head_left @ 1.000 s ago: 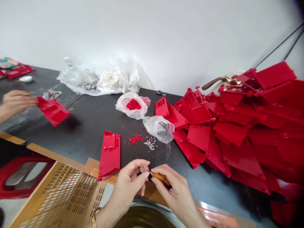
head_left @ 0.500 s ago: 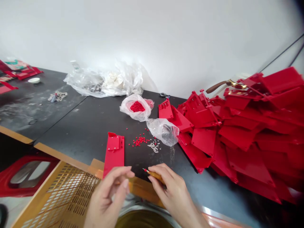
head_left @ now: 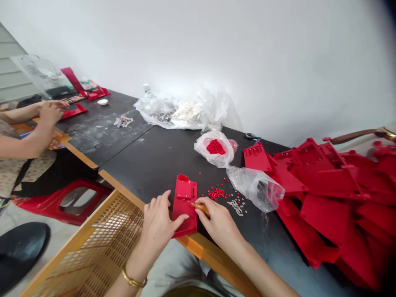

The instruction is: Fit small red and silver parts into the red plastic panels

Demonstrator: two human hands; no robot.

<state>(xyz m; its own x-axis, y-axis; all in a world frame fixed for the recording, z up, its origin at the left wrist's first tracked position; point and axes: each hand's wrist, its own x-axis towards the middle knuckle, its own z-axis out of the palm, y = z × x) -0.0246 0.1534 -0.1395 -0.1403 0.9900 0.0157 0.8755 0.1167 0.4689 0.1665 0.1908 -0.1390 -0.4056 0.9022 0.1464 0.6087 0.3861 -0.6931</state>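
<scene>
"Moved over to the red panel since earlier, with left hand and right hand?"

"Yes: left spread open at its left edge, right clamped on the amber handle."

"And underneath?"

"Tabletop, with red beads just right of the panel."

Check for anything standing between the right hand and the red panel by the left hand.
Nothing visible does. The right hand holds the tool with its tip over the red panel; the left hand and the loose red beads are off to either side.
</scene>
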